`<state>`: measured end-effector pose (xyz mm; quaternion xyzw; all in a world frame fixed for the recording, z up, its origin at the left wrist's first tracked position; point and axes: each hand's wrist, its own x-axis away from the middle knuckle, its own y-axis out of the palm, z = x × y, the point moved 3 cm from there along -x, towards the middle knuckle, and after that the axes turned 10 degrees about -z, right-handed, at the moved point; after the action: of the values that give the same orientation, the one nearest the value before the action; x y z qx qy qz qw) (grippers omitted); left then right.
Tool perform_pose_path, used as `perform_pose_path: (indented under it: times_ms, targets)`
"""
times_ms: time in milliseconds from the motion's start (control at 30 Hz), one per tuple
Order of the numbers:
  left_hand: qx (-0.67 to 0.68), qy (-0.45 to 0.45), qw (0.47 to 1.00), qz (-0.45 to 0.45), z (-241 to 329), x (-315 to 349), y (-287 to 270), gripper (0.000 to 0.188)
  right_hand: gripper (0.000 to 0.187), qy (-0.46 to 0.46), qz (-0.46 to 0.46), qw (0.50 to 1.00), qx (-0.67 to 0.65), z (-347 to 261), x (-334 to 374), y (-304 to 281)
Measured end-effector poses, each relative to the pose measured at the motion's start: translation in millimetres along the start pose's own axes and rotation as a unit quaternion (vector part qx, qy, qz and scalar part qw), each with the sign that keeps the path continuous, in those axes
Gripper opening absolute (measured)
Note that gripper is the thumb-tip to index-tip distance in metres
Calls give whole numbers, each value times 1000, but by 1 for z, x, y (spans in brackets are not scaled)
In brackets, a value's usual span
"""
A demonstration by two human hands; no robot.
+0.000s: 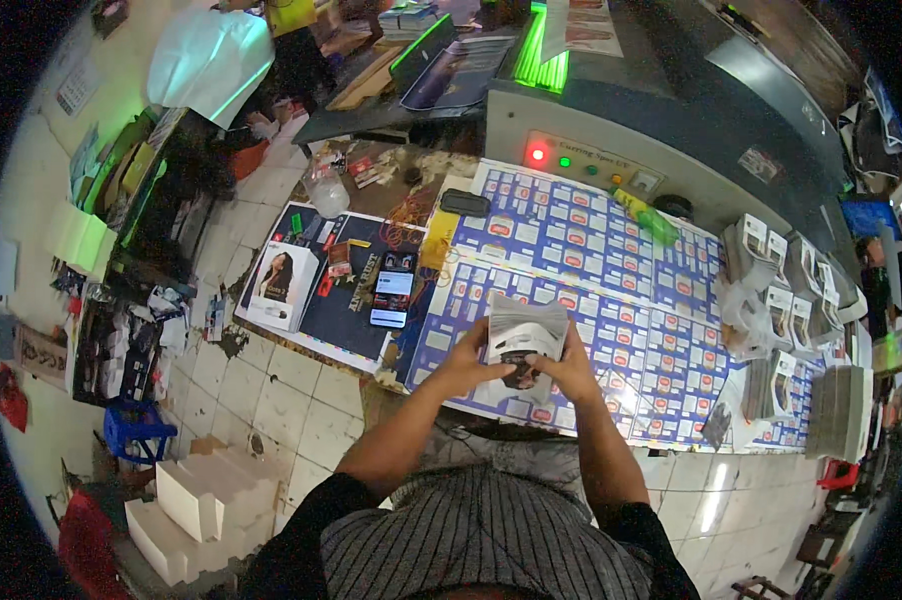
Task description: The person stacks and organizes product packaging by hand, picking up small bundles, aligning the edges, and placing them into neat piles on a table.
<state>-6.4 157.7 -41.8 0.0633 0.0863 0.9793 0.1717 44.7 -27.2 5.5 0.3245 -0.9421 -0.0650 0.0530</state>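
Between both hands I hold a thick stack of printed leaflets (527, 325), white with a dark picture near its lower edge. My left hand (466, 364) grips the stack's left side, its thumb laid over the front. On the opposite side my right hand (569, 370) is closed around the edge, with its thumb also pressing the top leaflet. The stack is just above large blue printed sheets (611, 255) spread over the table. A phone (394, 290) with its screen lit lies left of my hands, beside loose rubber bands (408, 222).
Bundles of leaflets (786, 385) and plastic wrap (746, 318) stand at the table's right end. A leaflet pile (279, 287) lies at the left. Behind stands a grey machine (511, 125) with lit buttons; a green bottle (659, 226) lies before it. White stacks (201, 500) and a blue stool (139, 432) occupy the left floor.
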Motion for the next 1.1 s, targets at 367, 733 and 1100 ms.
perform_pose_path:
  times_ms: [367,733,1100]
  targets:
    - [-365,20,930,-40,-88,12,-19,89,118,-30,-134,947,292,44,17,4]
    - [-60,-103,992,50,30,13,14,70,65,6,34,978,206,17,19,-2]
    - [261,-59,962,54,-22,22,32,62,39,-4,206,951,230,-34,27,32]
